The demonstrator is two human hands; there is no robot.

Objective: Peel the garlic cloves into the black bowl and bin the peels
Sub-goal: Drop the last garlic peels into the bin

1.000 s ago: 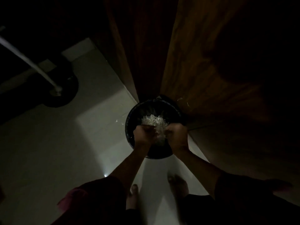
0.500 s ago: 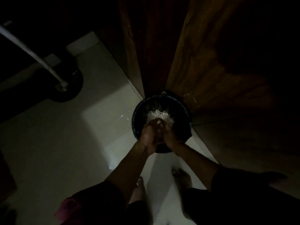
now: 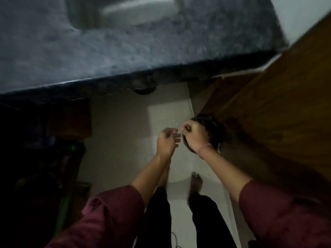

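I stand over the round black bin [image 3: 215, 128], which sits on the pale floor against a wooden door. My right hand [image 3: 194, 137] hovers over the bin's left half with its fingers curled in, and nothing shows in them. Just left of the bin, my left hand [image 3: 167, 141] hangs with loosely curled fingers and holds nothing that I can see. The right hand hides the inside of the bin. A few white peel flecks [image 3: 177, 124] lie on the floor by the bin. The black bowl and the garlic are out of view.
A dark speckled stone countertop [image 3: 125, 51] juts out above, with a sink basin [image 3: 134, 13] at the top. The wooden door [image 3: 277, 104] stands at the right. Dark clutter and a green object [image 3: 62, 208] fill the left. My bare feet [image 3: 197, 181] stand on the tiles.
My hands have lifted out of the bin and drawn apart. My head has risen and turned, so the countertop fills the top and the peels in the bin are hidden.
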